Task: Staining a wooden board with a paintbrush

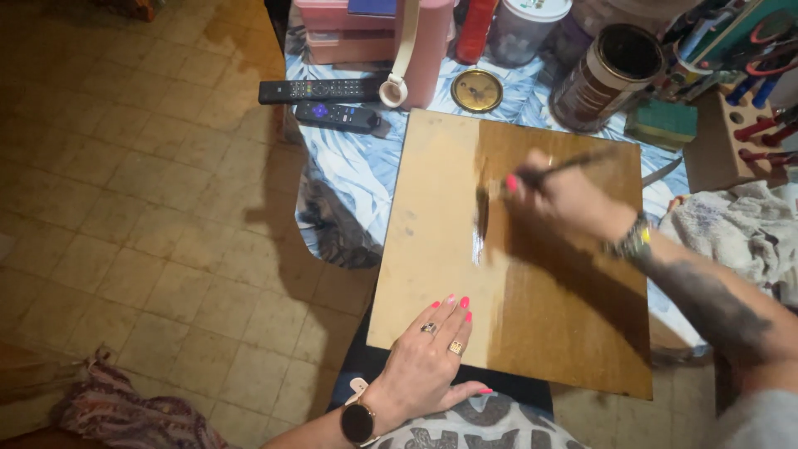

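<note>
A flat wooden board lies on the table in front of me. Its right part is dark brown and glossy, its left part pale and bare. My right hand holds a thin dark-handled paintbrush, whose bristles touch the board at the edge between the dark and pale areas. My left hand rests flat on the board's near edge, fingers spread, holding nothing. It wears rings and a wristwatch.
An open brown tin and its round gold lid stand beyond the board. Two black remote controls lie at the back left on a blue leaf-patterned tablecloth. A grey rag and a rack of tools are at right.
</note>
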